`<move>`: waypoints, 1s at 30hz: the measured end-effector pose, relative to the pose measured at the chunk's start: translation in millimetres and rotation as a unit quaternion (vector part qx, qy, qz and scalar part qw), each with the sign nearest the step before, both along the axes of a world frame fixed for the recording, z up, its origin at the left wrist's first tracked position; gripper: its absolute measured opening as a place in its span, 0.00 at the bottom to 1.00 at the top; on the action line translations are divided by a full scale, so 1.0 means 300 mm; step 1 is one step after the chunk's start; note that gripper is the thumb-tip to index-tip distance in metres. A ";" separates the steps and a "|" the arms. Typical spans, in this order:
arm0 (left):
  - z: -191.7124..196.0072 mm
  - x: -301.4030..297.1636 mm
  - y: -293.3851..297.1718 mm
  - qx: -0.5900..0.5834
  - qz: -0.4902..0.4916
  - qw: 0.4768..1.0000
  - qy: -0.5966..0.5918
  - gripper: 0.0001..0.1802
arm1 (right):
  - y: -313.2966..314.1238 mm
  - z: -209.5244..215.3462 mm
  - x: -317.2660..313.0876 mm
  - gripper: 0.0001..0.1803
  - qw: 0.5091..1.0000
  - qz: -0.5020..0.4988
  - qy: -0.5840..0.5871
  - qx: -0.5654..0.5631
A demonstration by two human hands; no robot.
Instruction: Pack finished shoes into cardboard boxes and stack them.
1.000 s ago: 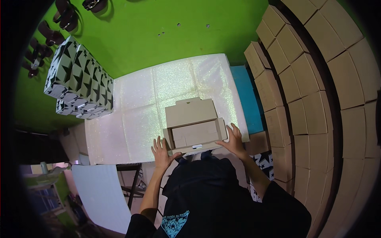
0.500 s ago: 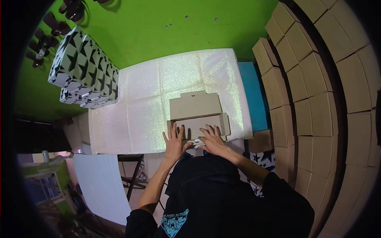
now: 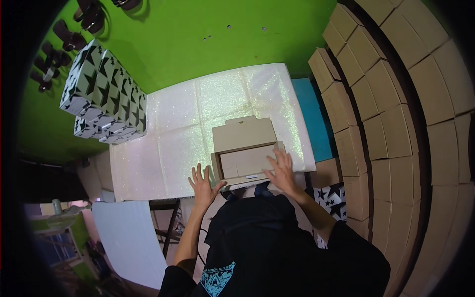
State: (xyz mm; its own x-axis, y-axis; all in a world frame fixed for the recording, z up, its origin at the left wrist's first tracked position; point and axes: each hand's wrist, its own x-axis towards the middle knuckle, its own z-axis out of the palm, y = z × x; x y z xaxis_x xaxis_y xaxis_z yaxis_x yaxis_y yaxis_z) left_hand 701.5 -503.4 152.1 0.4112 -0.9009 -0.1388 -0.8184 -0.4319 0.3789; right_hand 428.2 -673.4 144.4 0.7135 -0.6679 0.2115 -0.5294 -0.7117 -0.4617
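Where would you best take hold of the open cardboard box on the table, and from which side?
Probably by its two short side walls, one of the hands on each, coming from the near table edge. The cardboard box lies flat with its lid hinged open at the far side, leaving both ends free. The left hand rests by the left end and the right hand at the right front corner.

We see a plain brown cardboard box [image 3: 246,153] on a white, glittery table cover [image 3: 173,123]. At ten o'clock sit black boxes with white star print [image 3: 106,94]. The wall [image 3: 198,34] behind is bright green. At three o'clock rise stacks of tan cartons [image 3: 396,109], with a teal strip [image 3: 311,114] beside the cover. Our shirt [image 3: 277,247] is black with a turquoise print.
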 end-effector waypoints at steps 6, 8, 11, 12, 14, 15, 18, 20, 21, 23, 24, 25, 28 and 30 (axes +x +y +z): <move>-0.052 0.065 0.002 0.014 -0.013 0.999 0.044 0.56 | -0.040 -0.076 -0.121 0.37 0.973 -0.232 -0.013 -0.004; -0.057 0.071 -0.015 0.037 -0.042 0.997 0.058 0.61 | -0.026 -0.117 -0.149 0.42 0.974 -0.226 0.014 0.007; -0.076 0.067 -0.024 0.037 -0.084 0.994 0.063 0.65 | 0.006 -0.114 -0.137 0.48 0.987 -0.154 0.035 0.027; -0.076 0.063 -0.030 0.036 -0.085 0.994 0.064 0.65 | 0.011 -0.113 -0.135 0.48 0.987 -0.155 0.036 0.027; -0.076 0.053 -0.042 0.034 -0.117 0.992 0.044 0.67 | 0.016 -0.110 -0.136 0.51 0.992 -0.120 0.034 0.006; -0.076 0.050 -0.042 0.035 -0.116 0.992 0.045 0.67 | 0.017 -0.092 -0.128 0.57 0.992 -0.105 0.065 -0.010; -0.086 0.048 -0.047 0.058 -0.138 0.988 0.027 0.69 | 0.009 -0.026 -0.132 0.60 0.977 -0.083 0.187 0.054; -0.105 0.051 -0.052 0.081 -0.139 0.987 -0.011 0.70 | -0.001 -0.016 -0.132 0.61 0.970 -0.074 0.225 0.048; -0.104 0.052 -0.055 0.082 -0.137 0.987 -0.021 0.69 | -0.006 -0.016 -0.139 0.62 0.962 -0.066 0.261 0.041; -0.107 0.051 -0.059 0.076 -0.135 0.988 -0.024 0.68 | -0.020 -0.020 -0.145 0.62 0.961 -0.062 0.265 0.037; -0.101 0.051 -0.066 0.069 -0.134 0.988 -0.028 0.67 | -0.028 -0.027 -0.146 0.61 0.961 -0.059 0.267 0.033; -0.095 0.051 -0.069 0.068 -0.134 0.988 -0.025 0.64 | -0.035 -0.033 -0.149 0.61 0.961 -0.060 0.267 0.033; -0.075 0.057 -0.076 0.086 -0.132 0.987 -0.022 0.61 | -0.064 -0.063 -0.164 0.54 0.970 -0.055 0.235 -0.042; -0.073 0.065 -0.081 0.081 -0.122 0.989 0.000 0.57 | -0.086 -0.079 -0.165 0.47 0.978 -0.056 0.196 -0.036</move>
State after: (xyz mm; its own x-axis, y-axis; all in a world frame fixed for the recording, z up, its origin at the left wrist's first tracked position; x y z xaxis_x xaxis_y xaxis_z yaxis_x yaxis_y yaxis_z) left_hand 720.9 -527.6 130.2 0.1834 -0.9394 -0.2898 -0.9057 -0.2760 0.3216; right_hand 378.6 -699.3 120.7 0.6719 -0.7405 -0.0145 -0.7327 -0.6617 -0.1591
